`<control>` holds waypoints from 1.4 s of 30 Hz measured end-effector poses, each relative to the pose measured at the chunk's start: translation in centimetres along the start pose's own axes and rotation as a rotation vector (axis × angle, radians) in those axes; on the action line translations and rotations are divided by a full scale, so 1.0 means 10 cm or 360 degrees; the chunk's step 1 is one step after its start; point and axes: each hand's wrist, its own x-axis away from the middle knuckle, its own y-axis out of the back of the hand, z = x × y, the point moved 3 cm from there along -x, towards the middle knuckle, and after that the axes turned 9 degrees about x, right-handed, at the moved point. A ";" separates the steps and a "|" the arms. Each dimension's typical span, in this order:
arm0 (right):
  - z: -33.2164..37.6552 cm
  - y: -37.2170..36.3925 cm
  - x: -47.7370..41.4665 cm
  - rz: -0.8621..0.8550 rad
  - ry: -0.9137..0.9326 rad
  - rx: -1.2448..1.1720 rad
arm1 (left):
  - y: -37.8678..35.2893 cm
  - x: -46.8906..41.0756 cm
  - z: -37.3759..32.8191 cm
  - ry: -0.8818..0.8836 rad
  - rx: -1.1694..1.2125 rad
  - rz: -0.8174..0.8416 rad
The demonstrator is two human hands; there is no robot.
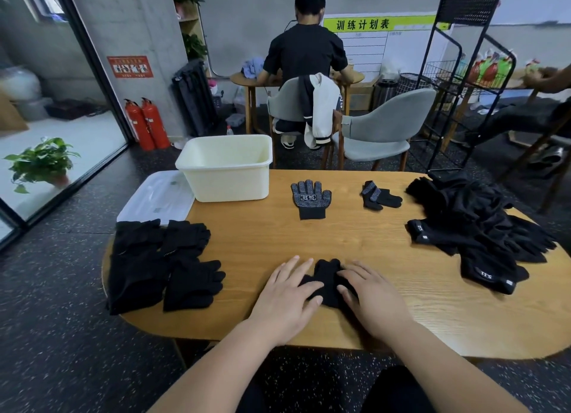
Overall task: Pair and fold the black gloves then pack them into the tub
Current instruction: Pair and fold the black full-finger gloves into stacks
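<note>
From my head camera, I see a wooden table [309,236] with rounded ends on a dark speckled floor. My left hand [289,292] and right hand [370,295] lie flat with straight fingers, pressing a black glove [327,276] near me. My palms cover its sides, so I cannot tell whether it is one glove or a pair.

Flat gloves [160,264] lie stacked at the left and a loose heap [482,224] at the right. A dotted glove [310,198] and a crumpled glove [380,196] lie farther out. The cream tub [228,168] stands far left beside a clear lid [154,196]; its near wall hides its floor.

Beyond are grey chairs [386,128], a seated person [306,51] facing away, a black wire rack [463,72], two fire extinguishers [146,123] and a potted plant [41,162]. The right edge cuts off someone's arm.
</note>
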 end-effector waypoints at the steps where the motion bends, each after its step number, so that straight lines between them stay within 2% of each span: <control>1: 0.03 0.03 -0.02 -0.0006 0.0000 -0.0013 | 0.02 0.01 0.06 0.0034 0.0009 -0.0025; 4: 0.11 0.10 -0.07 -0.0026 -0.0042 -0.0071 | 0.10 0.06 0.18 0.0181 0.0034 -0.0126; 9: 0.30 0.04 -0.13 0.0009 -0.0149 -0.0303 | 0.17 0.17 0.38 0.0630 0.0124 -0.0413; 12: 0.42 0.02 -0.14 0.0044 -0.0223 -0.0427 | 0.18 0.18 0.48 0.0859 0.0311 -0.0420; 15: 0.55 0.00 -0.11 0.0027 -0.0233 -0.0474 | 0.19 0.14 0.50 0.0955 0.0460 -0.0313; 18: 0.66 -0.04 -0.04 -0.0028 -0.0207 -0.0499 | 0.20 0.08 0.44 0.0958 0.0457 -0.0228; 21: 0.70 -0.06 0.01 -0.0056 -0.0201 -0.0527 | 0.21 0.08 0.39 0.0966 0.0459 -0.0251; 28: 0.64 -0.03 -0.05 -0.0036 -0.0256 -0.0573 | 0.32 0.07 0.37 0.0953 0.0976 -0.0381; 31: 0.63 0.03 -0.20 0.0038 -0.0201 -0.0600 | 0.45 0.08 0.35 0.0871 0.1057 -0.0412; 35: 0.71 0.12 -0.43 0.0267 -0.0190 -0.1208 | 0.74 0.09 0.33 0.0751 0.1059 -0.0446; 42: 1.08 0.31 -0.75 0.0287 -0.0214 -0.1778 | 1.24 0.21 0.63 0.0750 0.1134 -0.0536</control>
